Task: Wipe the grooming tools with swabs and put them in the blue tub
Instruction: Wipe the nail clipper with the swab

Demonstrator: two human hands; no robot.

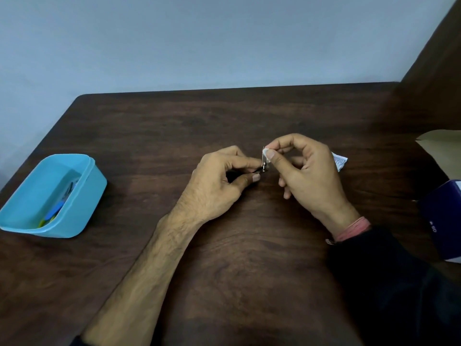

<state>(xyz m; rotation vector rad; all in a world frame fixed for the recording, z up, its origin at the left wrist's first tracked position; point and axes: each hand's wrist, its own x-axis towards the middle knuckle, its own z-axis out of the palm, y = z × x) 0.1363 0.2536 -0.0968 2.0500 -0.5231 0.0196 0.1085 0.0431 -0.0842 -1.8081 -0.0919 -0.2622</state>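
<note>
Both hands pinch: left (224, 176) a small tool (260, 169), right (306, 168) a swab (266, 156), mid-table (174, 126).

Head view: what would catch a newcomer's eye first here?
At the middle of the dark wooden table, the left hand pinches a small metal grooming tool while the right hand presses a white swab to it. The blue tub, holding a few tools, sits at far left.

Dark wooden table (249, 116), blue tub (82, 211) at left, dark blue box (441, 221) at right edge
</note>
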